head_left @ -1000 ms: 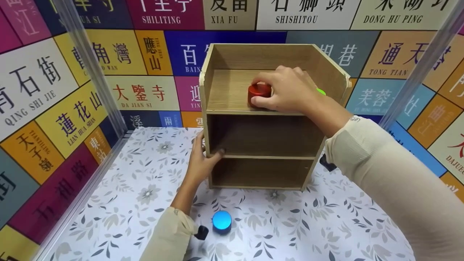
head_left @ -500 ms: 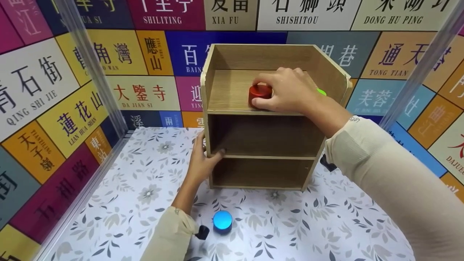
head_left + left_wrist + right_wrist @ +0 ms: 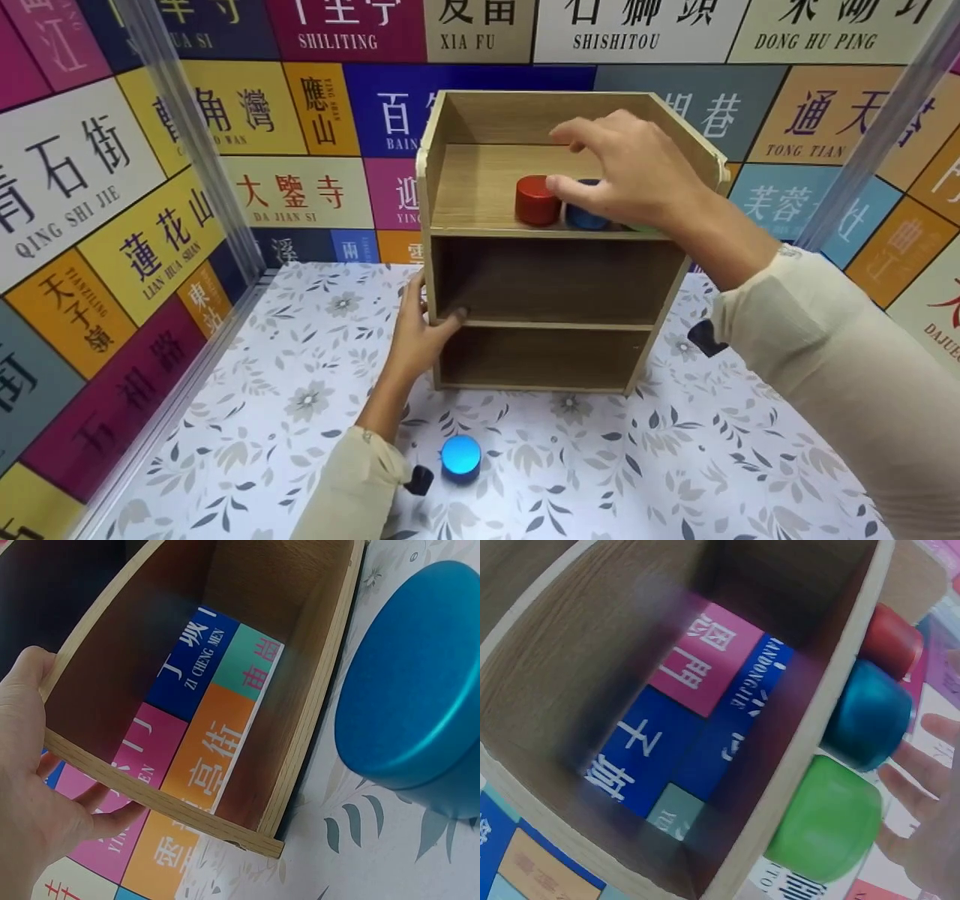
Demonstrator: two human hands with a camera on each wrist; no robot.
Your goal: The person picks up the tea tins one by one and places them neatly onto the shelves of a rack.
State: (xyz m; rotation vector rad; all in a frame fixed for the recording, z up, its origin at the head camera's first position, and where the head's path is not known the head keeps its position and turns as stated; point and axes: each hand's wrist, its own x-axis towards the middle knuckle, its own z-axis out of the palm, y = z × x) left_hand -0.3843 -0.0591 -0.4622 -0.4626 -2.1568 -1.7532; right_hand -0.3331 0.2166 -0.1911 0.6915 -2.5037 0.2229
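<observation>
A small wooden shelf unit [image 3: 544, 326] stands on the table. My left hand [image 3: 418, 337] grips its left side panel, thumb on the inner side and fingers on the outer. On the top shelf sit a red round tin [image 3: 536, 201], a dark blue round tin [image 3: 586, 216] beside it, and a green round tin [image 3: 826, 819], lined up along the front edge. My right hand [image 3: 641, 165] is just above and behind the tins, fingers spread and holding nothing; it hides most of the green one in the head view. Its thumb overlaps the red tin's edge.
A bright blue round tin [image 3: 460, 456] stands on the flower-patterned tabletop [image 3: 300, 435], in front of the shelf unit and near my left sleeve. Panels with place names [image 3: 247, 120] wall the table at the back and sides. Clear corner posts [image 3: 199, 142] rise left and right.
My right hand has let go of the red tin and shifted up and right, uncovering the dark blue tin. The left hand keeps its grip on the shelf unit.
</observation>
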